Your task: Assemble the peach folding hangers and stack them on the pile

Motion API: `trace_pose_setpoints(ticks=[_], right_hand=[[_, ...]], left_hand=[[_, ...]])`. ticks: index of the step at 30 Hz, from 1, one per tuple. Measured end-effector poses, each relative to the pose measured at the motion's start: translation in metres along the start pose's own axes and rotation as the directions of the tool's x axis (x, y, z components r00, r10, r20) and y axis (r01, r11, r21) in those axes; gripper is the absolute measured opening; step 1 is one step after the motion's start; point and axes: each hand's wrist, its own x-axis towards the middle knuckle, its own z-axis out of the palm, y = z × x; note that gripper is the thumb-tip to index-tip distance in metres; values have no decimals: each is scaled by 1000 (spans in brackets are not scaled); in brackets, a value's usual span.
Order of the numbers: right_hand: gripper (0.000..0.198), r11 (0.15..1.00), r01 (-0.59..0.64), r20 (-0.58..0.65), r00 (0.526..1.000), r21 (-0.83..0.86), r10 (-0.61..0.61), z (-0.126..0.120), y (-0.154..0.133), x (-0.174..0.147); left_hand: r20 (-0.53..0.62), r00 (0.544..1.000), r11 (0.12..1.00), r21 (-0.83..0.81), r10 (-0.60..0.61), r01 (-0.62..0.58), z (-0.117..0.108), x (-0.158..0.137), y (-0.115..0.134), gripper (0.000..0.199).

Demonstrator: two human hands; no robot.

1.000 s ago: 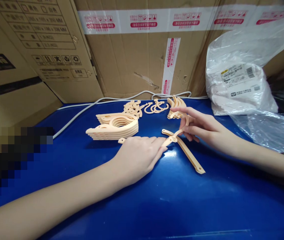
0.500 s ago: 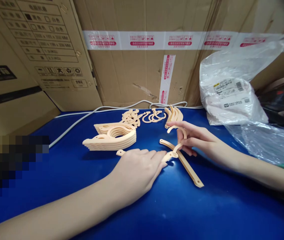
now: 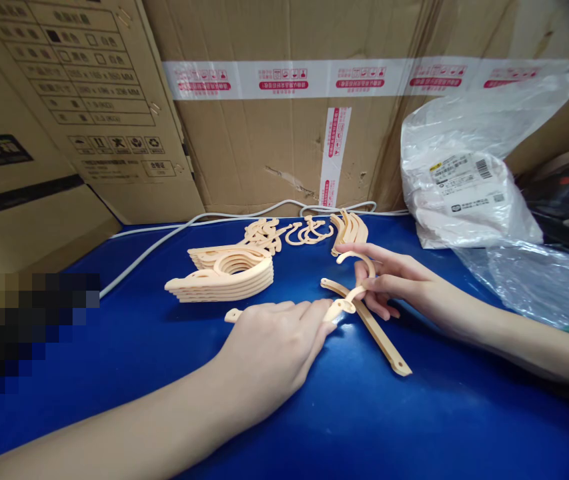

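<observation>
My left hand (image 3: 279, 340) is wrapped round a beige hanger arm (image 3: 234, 315), whose two ends poke out past the fingers. My right hand (image 3: 399, 280) pinches a curved hanger hook (image 3: 359, 259) between thumb and fingers. The hook's lower end meets the right end of the held arm; I cannot tell whether they are joined. Below my right hand, a second hanger arm (image 3: 381, 340) lies slantwise on the blue table (image 3: 364, 427), partly behind the hook. A stack of folded hangers (image 3: 224, 283) sits beyond my left hand.
At the back lie a heap of small beige parts (image 3: 263, 235), several loose hooks (image 3: 311, 232) and a bunch of hanger arms (image 3: 351, 228). A white cable (image 3: 149, 257) runs behind them. Cardboard boxes (image 3: 244, 147) wall off the back and left. A plastic bag (image 3: 469, 193) stands at right.
My left hand has shifted very slightly left with the hanger arm, showing more of its left end. Both hands keep their hold, and the view has moved a touch.
</observation>
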Motion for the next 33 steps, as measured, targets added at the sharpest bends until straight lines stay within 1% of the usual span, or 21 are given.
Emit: trace_pose_setpoints(ticks=[7, 9, 13, 16, 19, 21, 22, 24, 26, 28, 30, 31, 33], right_hand=[[46, 999, 27, 1, 1000, -47, -27, 0, -2, -1], [46, 997, 40, 19, 999, -67, -38, -1, -1, -1], [45, 995, 70, 47, 997, -70, -67, -3, 1, -3], [46, 993, 88, 48, 995, -80, -85, -3, 1, -4], [49, 987, 107, 52, 993, -116, -102, -1, -3, -6], [52, 985, 111, 69, 992, -134, -103, 1, -6, -7], [53, 984, 110, 77, 992, -140, -100, 2, -6, -7], [55, 982, 117, 91, 990, -148, -104, 3, -7, -9], [54, 977, 127, 93, 989, -170, -112, 4, -7, -11], [54, 969, 125, 95, 990, -211, -107, 6, -8, -12], [53, 959, 122, 108, 989, -257, -97, 7, -11, -13], [53, 952, 127, 112, 989, -277, -99, 8, -12, -14], [52, 939, 142, 109, 988, -313, -113, 10, -14, -14]], left_hand=[[40, 992, 993, 32, -119, 117, -5, 1, 7, 38], [81, 985, 989, 11, -149, 149, -8, 2, 7, 39], [185, 970, 982, -70, -160, 175, -13, 4, 7, 36], [185, 969, 969, -152, -165, 194, -14, 4, 3, 35], [168, 971, 929, -300, -172, 216, -14, 4, -2, 33], [159, 970, 860, -451, -185, 238, -12, 5, -6, 28], [162, 966, 804, -537, -200, 256, -11, 5, -7, 26], [197, 953, 654, -695, -229, 300, -9, 7, -10, 23], [289, 922, 480, -790, -256, 381, -9, 11, -11, 22], [408, 870, 315, -817, -276, 483, -12, 14, -11, 21], [495, 823, 186, -813, -279, 552, -15, 16, -10, 18], [514, 810, 141, -813, -281, 565, -16, 17, -9, 16], [522, 801, 91, -819, -293, 567, -18, 17, -8, 14]])
